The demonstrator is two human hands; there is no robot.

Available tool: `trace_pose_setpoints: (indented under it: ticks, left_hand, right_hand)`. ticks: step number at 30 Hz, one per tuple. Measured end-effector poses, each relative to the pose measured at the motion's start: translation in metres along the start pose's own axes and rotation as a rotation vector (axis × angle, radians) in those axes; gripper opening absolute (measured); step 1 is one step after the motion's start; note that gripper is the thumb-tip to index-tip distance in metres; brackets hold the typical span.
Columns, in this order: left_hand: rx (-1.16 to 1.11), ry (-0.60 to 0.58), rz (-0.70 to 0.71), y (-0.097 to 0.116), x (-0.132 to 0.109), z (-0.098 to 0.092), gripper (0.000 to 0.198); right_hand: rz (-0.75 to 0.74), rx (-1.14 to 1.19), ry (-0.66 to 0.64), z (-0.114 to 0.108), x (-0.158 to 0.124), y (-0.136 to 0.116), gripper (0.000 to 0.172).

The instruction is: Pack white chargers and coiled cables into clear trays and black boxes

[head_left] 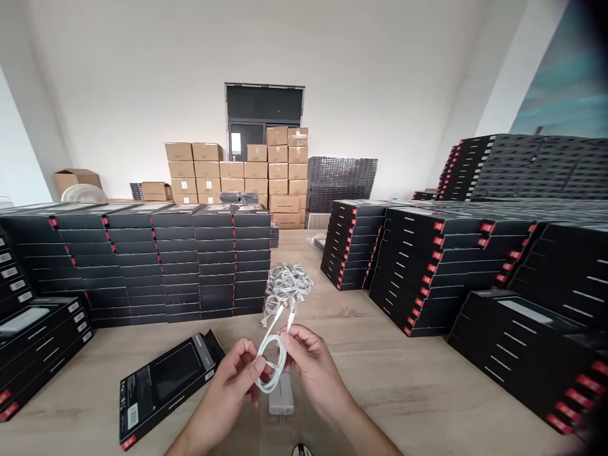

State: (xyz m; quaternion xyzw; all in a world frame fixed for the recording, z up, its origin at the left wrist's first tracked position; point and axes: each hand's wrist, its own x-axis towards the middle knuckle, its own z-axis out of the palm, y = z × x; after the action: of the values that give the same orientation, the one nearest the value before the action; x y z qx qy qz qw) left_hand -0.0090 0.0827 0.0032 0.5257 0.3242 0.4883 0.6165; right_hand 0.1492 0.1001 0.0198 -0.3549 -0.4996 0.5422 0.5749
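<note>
Between my two hands is a white charging cable (272,386) wound into a loop, its two plug ends pointing away from me. My left hand (240,373) pinches the loop's left side between thumb and fingers. On the other side, my right hand (308,354) grips the coil near the plugs. Just below the loop a white power adapter (281,399) lies on the wooden table (380,392), partly covered by the cable. Beyond my hands sits a tangled pile of white cables (291,282). A black box (166,383) with an open end flap lies left of my left hand.
Tall stacks of black boxes (175,266) line the left side, with more stacked boxes (413,266) on the right. Brown cartons (256,171) are piled against the far wall, beside a dark stack of trays (339,183).
</note>
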Motion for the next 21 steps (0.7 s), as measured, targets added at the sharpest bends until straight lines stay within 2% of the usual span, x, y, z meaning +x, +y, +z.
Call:
trace_pose_setpoints:
  ticks: [6,10,18,21]
  left_hand:
    - [-0.356,-0.079,-0.213,0.0,-0.005,0.007,0.031]
    - [-0.508,-0.097,-0.284,-0.001,-0.007,0.006,0.023]
    - [-0.527,-0.327,-0.307,-0.003,-0.011,-0.001,0.031]
    - [-0.47,-0.331,-0.326,-0.005,-0.012,0.001,0.03]
  right_hand:
    - [0.004,0.075,0.0,-0.001,0.001,0.004,0.027]
    - [0.008,0.082,0.03,-0.001,-0.001,0.0,0.029]
    - [-0.014,0.12,0.09,-0.006,0.004,-0.001,0.029]
    - [0.0,0.155,0.108,-0.009,0.006,0.001,0.029]
